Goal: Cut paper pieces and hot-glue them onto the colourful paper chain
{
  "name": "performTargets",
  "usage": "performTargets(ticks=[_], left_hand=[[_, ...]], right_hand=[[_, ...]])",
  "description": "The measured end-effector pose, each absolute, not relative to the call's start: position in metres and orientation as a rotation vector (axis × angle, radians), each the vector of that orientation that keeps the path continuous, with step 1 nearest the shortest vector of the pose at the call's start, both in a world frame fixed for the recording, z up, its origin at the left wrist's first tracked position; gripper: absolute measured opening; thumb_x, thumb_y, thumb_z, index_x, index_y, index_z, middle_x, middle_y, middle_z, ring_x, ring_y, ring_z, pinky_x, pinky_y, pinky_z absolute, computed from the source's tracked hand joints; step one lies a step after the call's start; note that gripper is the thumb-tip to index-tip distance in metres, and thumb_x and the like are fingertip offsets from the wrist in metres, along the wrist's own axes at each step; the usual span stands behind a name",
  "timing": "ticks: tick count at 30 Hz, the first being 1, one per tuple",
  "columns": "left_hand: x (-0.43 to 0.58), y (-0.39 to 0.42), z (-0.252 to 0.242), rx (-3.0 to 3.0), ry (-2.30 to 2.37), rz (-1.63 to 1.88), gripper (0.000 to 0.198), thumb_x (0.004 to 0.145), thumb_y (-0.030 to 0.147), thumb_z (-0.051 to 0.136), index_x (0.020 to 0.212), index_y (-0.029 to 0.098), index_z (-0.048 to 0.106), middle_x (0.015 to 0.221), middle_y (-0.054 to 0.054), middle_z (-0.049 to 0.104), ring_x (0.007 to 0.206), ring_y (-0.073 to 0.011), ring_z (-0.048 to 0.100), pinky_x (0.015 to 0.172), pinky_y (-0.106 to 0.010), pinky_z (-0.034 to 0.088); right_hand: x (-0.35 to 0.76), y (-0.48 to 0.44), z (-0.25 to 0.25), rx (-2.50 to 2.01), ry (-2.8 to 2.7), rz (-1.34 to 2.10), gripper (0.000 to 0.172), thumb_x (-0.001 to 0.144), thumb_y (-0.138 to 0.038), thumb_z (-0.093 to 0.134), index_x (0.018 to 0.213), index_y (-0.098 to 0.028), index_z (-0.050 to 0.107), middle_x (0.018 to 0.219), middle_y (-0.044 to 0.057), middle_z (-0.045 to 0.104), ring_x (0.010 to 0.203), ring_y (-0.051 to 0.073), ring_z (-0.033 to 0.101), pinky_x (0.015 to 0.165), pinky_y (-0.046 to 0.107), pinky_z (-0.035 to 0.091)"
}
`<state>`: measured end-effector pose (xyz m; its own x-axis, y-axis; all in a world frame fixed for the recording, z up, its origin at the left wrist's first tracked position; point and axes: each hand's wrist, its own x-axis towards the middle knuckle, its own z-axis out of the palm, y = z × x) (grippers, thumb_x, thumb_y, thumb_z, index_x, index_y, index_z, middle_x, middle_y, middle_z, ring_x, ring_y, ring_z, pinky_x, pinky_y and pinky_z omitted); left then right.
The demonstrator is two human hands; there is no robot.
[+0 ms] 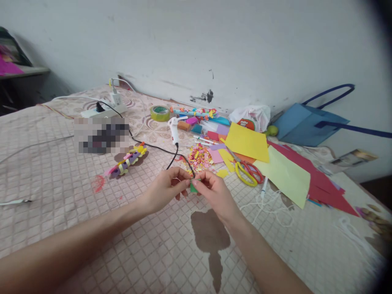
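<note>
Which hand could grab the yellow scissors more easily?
Right, probably. The scissors lie to the right of the right hand, nearer it; the left hand would have to cross over. Both pinch a green paper.

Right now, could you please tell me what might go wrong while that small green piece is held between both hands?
1. The green piece is tiny and pinched only at the fingertips of the left hand and right hand. It could slip and vanish among the paper scraps just beyond.
2. The black cord of the glue gun runs right up to the hands, so a snag might drag the gun.
</note>
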<state>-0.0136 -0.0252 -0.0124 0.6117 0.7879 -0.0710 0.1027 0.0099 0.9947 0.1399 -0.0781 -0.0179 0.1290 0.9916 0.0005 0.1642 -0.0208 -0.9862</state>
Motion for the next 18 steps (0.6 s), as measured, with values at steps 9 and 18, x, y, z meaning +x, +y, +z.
performTargets(ticks=[9, 18], left_hand=[[-0.0172, -0.0182, -0.0087, 1.459, 0.785, 0.495, 0.022, 0.073, 0.034, 0.064, 0.081, 0.014, 0.059, 0.060, 0.002, 0.055, 0.051, -0.0081, 0.048, 0.046, -0.019, 0.034], [-0.0188, -0.0178, -0.0080, 1.419, 0.806, 0.466, 0.020, 0.073, 0.033, 0.063, 0.072, 0.014, 0.059, 0.054, 0.003, 0.053, 0.047, -0.0067, 0.044, 0.044, -0.018, 0.030]], right_hand=[[0.1396, -0.0786, -0.0164, -1.328, -1.078, 1.213, 0.017, 0.074, -0.032, 0.065, 0.069, -0.018, 0.057, 0.060, -0.005, 0.052, 0.056, 0.010, 0.046, 0.054, 0.022, 0.038], [0.1379, -0.0792, -0.0150, -1.250, -0.982, 1.352, 0.022, 0.075, -0.039, 0.064, 0.073, -0.019, 0.059, 0.068, -0.002, 0.057, 0.061, 0.011, 0.051, 0.052, 0.021, 0.041]])
